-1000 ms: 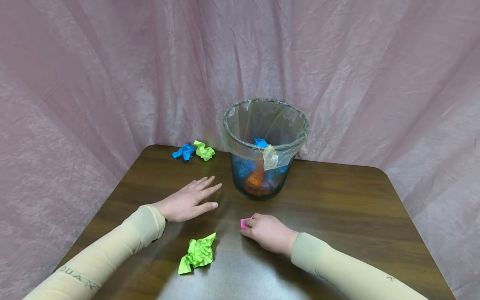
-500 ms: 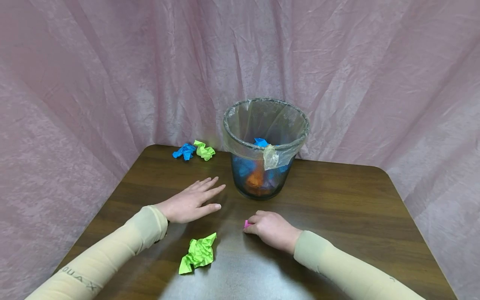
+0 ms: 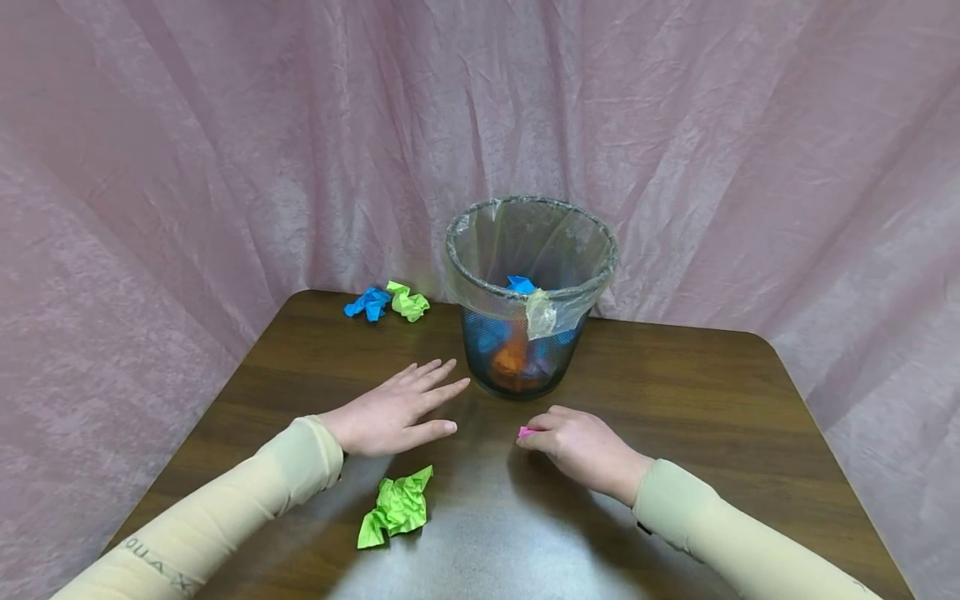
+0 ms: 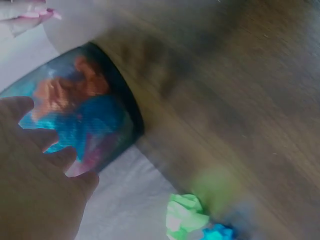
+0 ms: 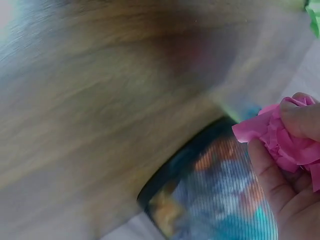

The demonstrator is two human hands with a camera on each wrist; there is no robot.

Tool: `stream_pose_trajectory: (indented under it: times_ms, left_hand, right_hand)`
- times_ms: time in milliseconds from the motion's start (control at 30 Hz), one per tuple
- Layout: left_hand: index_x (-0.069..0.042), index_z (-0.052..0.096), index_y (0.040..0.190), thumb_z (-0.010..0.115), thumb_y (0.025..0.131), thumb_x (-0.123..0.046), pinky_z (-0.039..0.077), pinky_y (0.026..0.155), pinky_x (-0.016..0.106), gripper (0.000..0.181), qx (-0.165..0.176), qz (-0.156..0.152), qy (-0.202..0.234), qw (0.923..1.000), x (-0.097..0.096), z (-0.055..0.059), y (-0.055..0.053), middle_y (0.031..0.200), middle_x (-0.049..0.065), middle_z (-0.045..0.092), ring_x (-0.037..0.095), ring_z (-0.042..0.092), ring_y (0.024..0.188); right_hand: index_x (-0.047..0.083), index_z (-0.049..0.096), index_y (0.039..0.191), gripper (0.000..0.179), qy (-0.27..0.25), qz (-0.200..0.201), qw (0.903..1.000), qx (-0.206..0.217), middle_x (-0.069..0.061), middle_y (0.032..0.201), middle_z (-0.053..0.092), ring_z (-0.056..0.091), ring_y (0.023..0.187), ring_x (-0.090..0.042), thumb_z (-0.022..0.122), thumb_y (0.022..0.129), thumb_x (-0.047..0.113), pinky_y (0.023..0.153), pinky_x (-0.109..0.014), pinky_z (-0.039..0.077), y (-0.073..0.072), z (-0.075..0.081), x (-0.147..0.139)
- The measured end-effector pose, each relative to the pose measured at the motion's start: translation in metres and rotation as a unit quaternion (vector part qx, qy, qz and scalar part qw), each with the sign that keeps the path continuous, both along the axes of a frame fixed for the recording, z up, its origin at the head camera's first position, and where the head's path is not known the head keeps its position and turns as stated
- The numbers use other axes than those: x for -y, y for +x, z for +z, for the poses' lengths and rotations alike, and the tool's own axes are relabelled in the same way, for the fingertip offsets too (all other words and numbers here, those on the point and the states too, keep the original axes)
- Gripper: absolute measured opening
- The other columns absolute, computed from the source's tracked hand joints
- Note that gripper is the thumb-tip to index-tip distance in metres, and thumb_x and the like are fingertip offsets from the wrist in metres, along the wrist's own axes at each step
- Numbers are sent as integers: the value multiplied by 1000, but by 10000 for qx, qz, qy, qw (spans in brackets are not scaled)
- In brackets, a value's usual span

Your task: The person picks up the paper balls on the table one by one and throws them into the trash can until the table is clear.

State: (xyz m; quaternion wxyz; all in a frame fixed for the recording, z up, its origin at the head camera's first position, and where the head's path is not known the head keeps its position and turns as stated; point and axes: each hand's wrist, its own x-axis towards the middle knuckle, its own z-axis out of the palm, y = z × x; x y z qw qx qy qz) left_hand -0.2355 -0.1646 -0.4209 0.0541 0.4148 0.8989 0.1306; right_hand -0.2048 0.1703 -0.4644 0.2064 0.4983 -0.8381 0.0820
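Note:
My right hand (image 3: 585,446) grips a crumpled pink paper (image 5: 285,137) between thumb and fingers, in front of the bin and slightly to its right. In the head view only a small pink corner shows past the fingers. My left hand (image 3: 393,412) is held palm down with fingers straight and spread, holding nothing, just left of the bin's base. A crumpled light-green paper (image 3: 397,504) lies on the table in front of the left hand. The mesh wastebasket (image 3: 472,333) stands upright with a clear plastic liner; blue and orange crumpled papers show through its side.
At the table's back left lie a crumpled blue paper (image 3: 367,304) and a second light-green paper (image 3: 408,302), side by side. The brown wooden table (image 3: 690,392) has rounded back corners. A pink curtain (image 3: 375,125) hangs behind and around it.
My right hand has moved right and slightly away from me with the pink paper. The left hand has shifted a little to the right. The wastebasket and loose papers stay put.

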Motion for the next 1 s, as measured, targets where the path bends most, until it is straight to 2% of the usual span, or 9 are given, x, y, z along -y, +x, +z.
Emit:
stream_pose_trajectory:
  times_ms: [200, 500, 800, 1000]
  left_hand:
    - [-24, 28, 164, 37, 105, -63, 13, 123, 55, 71, -196, -401, 34, 9990, -13, 9, 10, 170, 7, 13, 26, 9, 156]
    - [-22, 30, 163, 37, 106, -61, 15, 123, 55, 69, -586, -890, 30, 9943, -31, 21, 22, 170, 7, 14, 26, 11, 156]
    - [-26, 25, 164, 34, 106, -63, 13, 124, 51, 70, -672, -1212, -97, 9903, -46, 29, 32, 171, 5, 10, 21, 4, 157]
    - [-27, 23, 165, 32, 105, -64, 10, 125, 48, 71, -831, -1380, -218, 9867, -54, 38, 37, 171, 3, 6, 20, 2, 157]
  right_hand:
    - [18, 80, 110, 36, -247, -313, 9989, 239, 1, 103, 73, 65, 90, -15, 84, 80, -2, 75, -29, 58, 6, 17, -30]
    - [15, 80, 113, 45, -494, -804, 9951, 281, -1, 107, 74, 68, 94, -17, 84, 74, -8, 78, -34, 58, 10, 41, -71]
    - [13, 79, 118, 56, -655, -1068, 9920, 128, -5, 109, 74, 69, 92, -20, 77, 71, -16, 76, -37, 57, 19, 73, -99]
    - [11, 77, 122, 59, -720, -1201, 9901, -2, -7, 110, 74, 70, 95, -23, 80, 70, -16, 79, -36, 55, 18, 97, -111]
